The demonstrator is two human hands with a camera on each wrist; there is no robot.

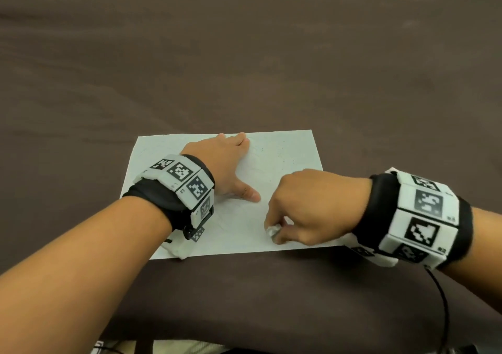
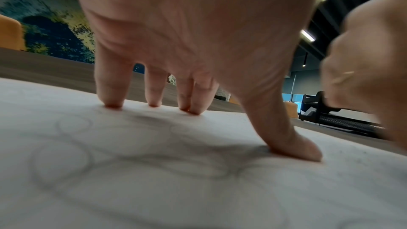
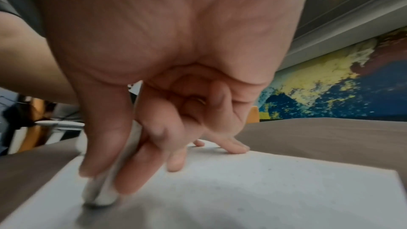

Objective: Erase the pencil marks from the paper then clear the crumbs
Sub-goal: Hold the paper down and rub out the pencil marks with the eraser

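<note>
A white sheet of paper [image 1: 288, 158] lies on the brown table, faintly marked with looping pencil lines [image 2: 66, 159]. My left hand [image 1: 231, 163] presses flat on its upper left part, fingers spread and thumb out, fingertips [image 2: 113, 104] down on the sheet. My right hand [image 1: 274, 231] pinches a small white eraser [image 1: 272, 231] between thumb and fingers near the paper's front edge, with the eraser [image 3: 99, 196] tip touching the paper [image 3: 264, 189]. Small dark crumbs [image 1: 282, 150] speckle the sheet's upper right area.
The brown table [image 1: 244, 55] stretches wide beyond and around the paper. A black cable [image 1: 442, 304] runs from my right wristband toward me. Chairs and a patterned wall show far off in the wrist views.
</note>
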